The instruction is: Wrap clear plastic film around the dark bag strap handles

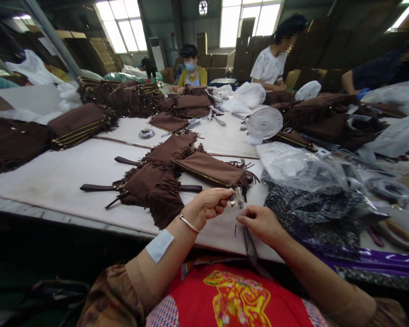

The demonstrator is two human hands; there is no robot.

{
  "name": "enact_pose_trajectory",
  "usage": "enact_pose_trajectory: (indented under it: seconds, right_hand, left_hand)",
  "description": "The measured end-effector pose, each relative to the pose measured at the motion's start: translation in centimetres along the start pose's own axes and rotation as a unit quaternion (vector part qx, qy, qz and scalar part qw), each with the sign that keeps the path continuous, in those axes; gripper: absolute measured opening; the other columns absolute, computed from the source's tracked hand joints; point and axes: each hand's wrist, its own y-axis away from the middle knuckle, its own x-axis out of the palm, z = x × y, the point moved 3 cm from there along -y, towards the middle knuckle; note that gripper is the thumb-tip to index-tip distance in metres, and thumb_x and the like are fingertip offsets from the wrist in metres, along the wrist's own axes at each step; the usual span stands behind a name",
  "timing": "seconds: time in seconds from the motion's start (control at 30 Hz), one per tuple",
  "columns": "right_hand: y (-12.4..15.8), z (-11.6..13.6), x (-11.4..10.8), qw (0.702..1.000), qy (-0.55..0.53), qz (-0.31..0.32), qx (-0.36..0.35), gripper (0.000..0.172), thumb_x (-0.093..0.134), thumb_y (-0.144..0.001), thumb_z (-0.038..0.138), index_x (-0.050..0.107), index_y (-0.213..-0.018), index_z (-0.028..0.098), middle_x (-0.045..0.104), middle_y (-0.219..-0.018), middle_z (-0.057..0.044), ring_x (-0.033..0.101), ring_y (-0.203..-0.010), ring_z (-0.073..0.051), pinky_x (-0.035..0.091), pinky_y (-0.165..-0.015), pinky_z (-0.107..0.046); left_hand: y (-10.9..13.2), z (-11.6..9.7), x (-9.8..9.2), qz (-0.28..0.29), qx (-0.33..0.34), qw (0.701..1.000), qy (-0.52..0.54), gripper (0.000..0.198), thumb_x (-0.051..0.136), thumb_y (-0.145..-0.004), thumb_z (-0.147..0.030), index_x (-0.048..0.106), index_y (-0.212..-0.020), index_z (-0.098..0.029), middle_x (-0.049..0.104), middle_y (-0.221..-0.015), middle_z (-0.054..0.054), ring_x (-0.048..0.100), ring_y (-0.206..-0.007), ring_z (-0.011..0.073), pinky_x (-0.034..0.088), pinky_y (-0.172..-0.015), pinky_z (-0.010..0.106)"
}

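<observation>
We find our left hand (207,205) pinched shut on the corner of a brown fringed bag (211,169), fingers closed at its zip end. Our right hand (261,223), just beside and slightly below that grip, is closed on a thin dark strap (250,245) hanging toward our lap. Beyond the grip, more fringed bags (153,184) lie on the worktable (54,181). Right of the grip sits clear plastic wrapping (293,165). Farther off stands a small white fan (264,123), and co-workers sit at the far end.

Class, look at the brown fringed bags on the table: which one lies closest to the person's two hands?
The brown bag with the gold zipper edge, its corner just above the left hand; the other bags lie farther back.
</observation>
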Motion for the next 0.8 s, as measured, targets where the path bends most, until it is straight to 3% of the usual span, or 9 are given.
enact_pose_trajectory:
  seconds: [0.2, 0.4, 0.63, 0.8]
  right_hand:
    - [-0.6, 0.4, 0.2, 1.000, 0.002, -0.005, 0.004, 0.025, 0.063, -0.068, 0.041, 0.066, -0.065, 0.017, 0.060, -0.059, 0.001, 0.050, -0.057, -0.013, 0.036, -0.058, -0.025]
    - [0.0, 0.7, 0.2, 0.998, -0.061, 0.016, 0.017, 0.030, 0.064, -0.065, 0.045, 0.063, -0.062, 0.015, 0.055, -0.058, 0.001, 0.046, -0.057, -0.013, 0.035, -0.057, -0.025]
    - [0.4, 0.7, 0.4, 0.992, -0.114, 0.024, 0.039, 0.033, 0.067, -0.065, 0.046, 0.065, -0.064, 0.013, 0.053, -0.058, 0.002, 0.043, -0.056, -0.010, 0.032, -0.055, -0.024]
    - [-0.1, 0.9, 0.7, 0.983, -0.168, 0.020, 0.068, 0.037, 0.071, -0.064, 0.050, 0.063, -0.066, 0.014, 0.042, -0.048, 0.006, 0.032, -0.045, -0.007, 0.022, -0.044, -0.023]
  left_hand:
    - [0.6, 0.0, 0.5, -0.041, 0.047, 0.992, -0.110, 0.034, 0.079, -0.063, -0.038, 0.054, -0.068, -0.016, 0.034, -0.053, -0.009, 0.023, -0.041, 0.0025, 0.006, -0.041, 0.022]
    - [0.8, 0.1, 0.1, -0.111, 0.080, 0.979, -0.152, 0.022, 0.070, -0.070, -0.032, 0.055, -0.071, -0.016, 0.037, -0.053, -0.007, 0.026, -0.042, 0.0042, 0.009, -0.042, 0.024]
    - [0.6, 0.4, 0.4, -0.135, 0.088, 0.972, -0.173, 0.023, 0.070, -0.072, -0.034, 0.058, -0.071, -0.015, 0.037, -0.051, -0.007, 0.024, -0.041, 0.0043, 0.009, -0.043, 0.026]
    - [0.6, 0.9, 0.2, -0.138, 0.102, 0.968, -0.184, 0.030, 0.074, -0.067, -0.041, 0.063, -0.073, -0.013, 0.043, -0.054, -0.005, 0.028, -0.044, 0.0050, 0.011, -0.043, 0.025]
